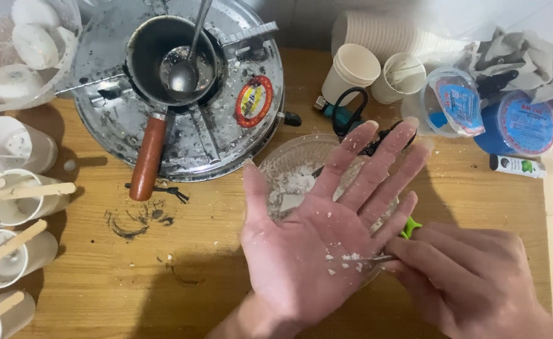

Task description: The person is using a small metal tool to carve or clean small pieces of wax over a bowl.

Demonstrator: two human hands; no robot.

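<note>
Left hand (317,245) palm up, flat open; right hand (471,279) scrapes it with a small tool (394,246).

Left hand holds nothing, fingers spread, white wax crumbs (345,258) on palm. Right hand pinches a green-handled metal tool, tip touching the left palm by the crumbs. Clear bowl (289,169) of white flakes sits under the left fingers on the table (132,276). Beyond the left hand: round metal hotplate (226,125) with small pot (163,56) and spoon (185,69). Paper cups (351,72) beyond the fingertips. Wick cups with sticks (19,194) far left of the left hand.
</note>
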